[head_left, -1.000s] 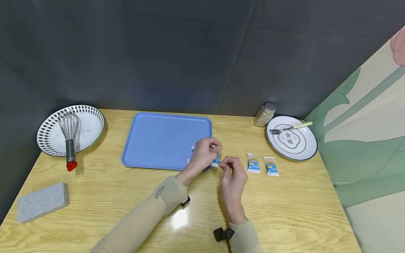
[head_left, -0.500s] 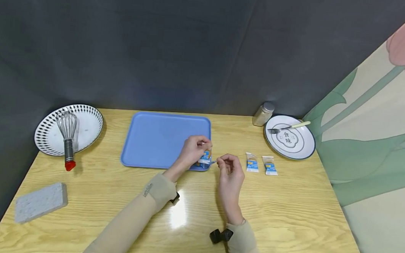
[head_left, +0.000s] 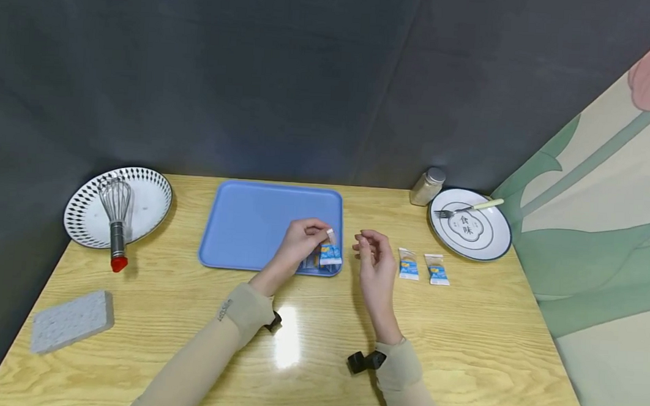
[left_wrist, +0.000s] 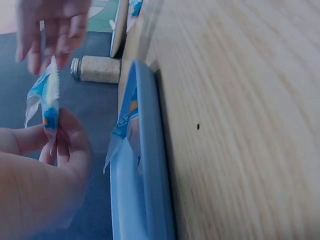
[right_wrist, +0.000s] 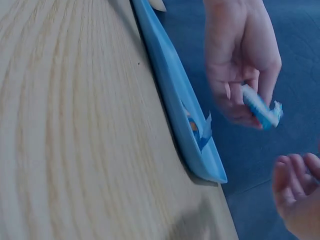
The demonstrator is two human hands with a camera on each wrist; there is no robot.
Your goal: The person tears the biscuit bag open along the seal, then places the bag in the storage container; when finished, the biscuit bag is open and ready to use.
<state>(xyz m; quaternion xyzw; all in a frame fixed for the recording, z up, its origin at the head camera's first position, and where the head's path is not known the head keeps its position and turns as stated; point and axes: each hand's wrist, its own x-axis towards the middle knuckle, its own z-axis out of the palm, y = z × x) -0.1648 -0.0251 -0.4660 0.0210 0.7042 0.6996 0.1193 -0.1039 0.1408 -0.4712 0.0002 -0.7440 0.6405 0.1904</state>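
My left hand [head_left: 299, 243] pinches a packet [head_left: 331, 255] over the tray [head_left: 257, 224], near right, my right hand [head_left: 379, 264] relaxed; light pressure should avoid crushing.

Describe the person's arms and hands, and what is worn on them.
Long beige sleeves end in wide cuffs; the left cuff carries dark lettering, too small to read. A small black device sits at each wrist. The hands are ungloved.

Table [head_left: 477, 358]: pale wood grain
Left: patterned plate [head_left: 151, 203], grey block [head_left: 73, 321]
Middle: blue tray [head_left: 257, 224]
Right: two wrapped packets [head_left: 409, 264], jar [head_left: 427, 187], dark-rimmed plate [head_left: 491, 233]
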